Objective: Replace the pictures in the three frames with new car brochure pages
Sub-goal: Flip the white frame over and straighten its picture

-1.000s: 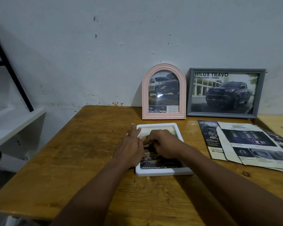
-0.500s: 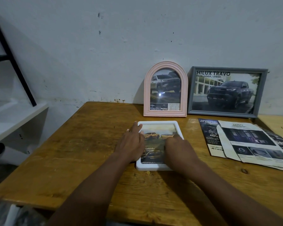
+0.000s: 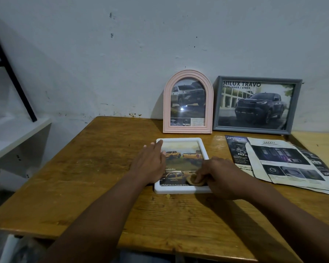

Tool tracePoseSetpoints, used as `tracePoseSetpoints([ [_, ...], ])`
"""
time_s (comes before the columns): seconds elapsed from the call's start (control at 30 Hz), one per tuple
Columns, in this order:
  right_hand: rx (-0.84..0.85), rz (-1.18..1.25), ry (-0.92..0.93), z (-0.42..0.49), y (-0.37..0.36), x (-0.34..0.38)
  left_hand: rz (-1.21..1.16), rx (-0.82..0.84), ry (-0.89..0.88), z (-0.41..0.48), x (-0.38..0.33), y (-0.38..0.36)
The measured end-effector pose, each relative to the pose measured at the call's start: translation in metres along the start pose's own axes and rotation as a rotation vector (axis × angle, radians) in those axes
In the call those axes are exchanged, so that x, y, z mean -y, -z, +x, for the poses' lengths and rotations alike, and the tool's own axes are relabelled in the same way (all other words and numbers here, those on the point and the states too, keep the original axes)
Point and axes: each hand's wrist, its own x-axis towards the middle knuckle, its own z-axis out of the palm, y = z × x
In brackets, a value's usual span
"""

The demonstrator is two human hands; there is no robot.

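The white frame [image 3: 180, 189], which I judge light, stiff and slick-fronted, best held by its rims, lies flat on the worktop [image 3: 84, 168] showing an orange-pickup page [image 3: 182, 160], my left hand [image 3: 150, 164] pressing its left rim with straight fingers, my right hand [image 3: 218, 173] curled round a tan wad [image 3: 191, 180] at its near right corner.

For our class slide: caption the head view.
Left hand flat on the white frame on the table; right hand at its lower right corner.

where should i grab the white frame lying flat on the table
Take the white frame by its two long side rims, from above. It lies flat on the wooden table, picture up, and the raised rim gives fingers an edge to hook.
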Motion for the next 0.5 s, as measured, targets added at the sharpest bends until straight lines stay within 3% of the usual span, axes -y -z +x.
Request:
tracePoseSetpoints([
  [0.07, -0.026, 0.228, -0.042, 0.001, 0.012, -0.005, 0.132, 0.001, -0.077, 0.003, -0.001, 0.003],
  [0.13, -0.132, 0.627, -0.173, 0.004, 0.032, -0.013, 0.21, 0.023, -0.125, 0.006, -0.004, 0.007],
  [0.2, -0.227, 1.032, -0.357, 0.011, 0.048, -0.025, 0.212, 0.048, -0.135, 0.009, -0.006, 0.011],
  [0.27, -0.268, 1.256, -0.523, 0.021, 0.057, -0.039, 0.136, 0.061, -0.109, 0.011, -0.007, 0.013],
  [0.5, -0.098, 1.228, -0.473, 0.068, 0.056, -0.055, 0.04, 0.065, -0.093, 0.016, -0.012, 0.006],
])
